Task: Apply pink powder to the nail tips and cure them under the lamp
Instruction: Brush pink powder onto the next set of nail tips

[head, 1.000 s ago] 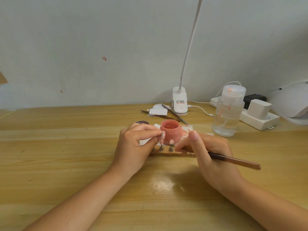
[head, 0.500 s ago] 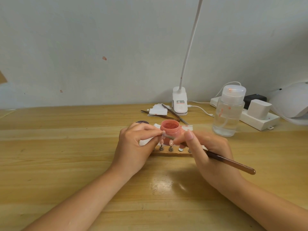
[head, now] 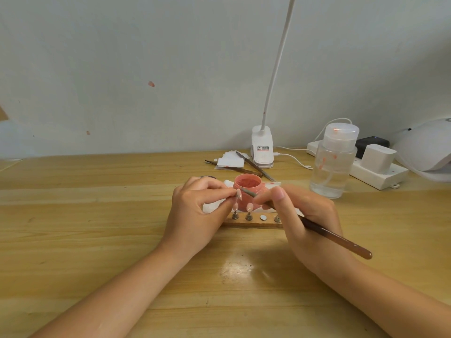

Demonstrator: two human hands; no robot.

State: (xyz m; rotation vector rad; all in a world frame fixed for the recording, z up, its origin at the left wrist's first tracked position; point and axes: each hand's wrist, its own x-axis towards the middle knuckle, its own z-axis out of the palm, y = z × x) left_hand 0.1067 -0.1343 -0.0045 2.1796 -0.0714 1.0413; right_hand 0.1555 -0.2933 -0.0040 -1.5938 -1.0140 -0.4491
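Left hand (head: pixel 195 211): pinched one nail tip (head: pixel 239 194) betw. thumb & forefinger, in front of powder jar (head: pixel 247 191).
Right hand (head: pixel 302 215): gripped brush (head: pixel 317 228) pen-style; bristle end touched held tip.
Powder jar: open, pink, on table (head: pixel 97 215) just behind wooden holder (head: pixel 253 224).
Holder: two more tips (head: pixel 249 207) upright on pegs, betw. the hands.
Curing lamp (head: pixel 424 147): white, far right, well apart.
Clear pump bottle (head: pixel 333 164): right of jar.

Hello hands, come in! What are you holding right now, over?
Left hand pinches a nail tip. Right hand grips the brush, bristles at that tip. Open pink powder jar just behind. Nothing in the way.
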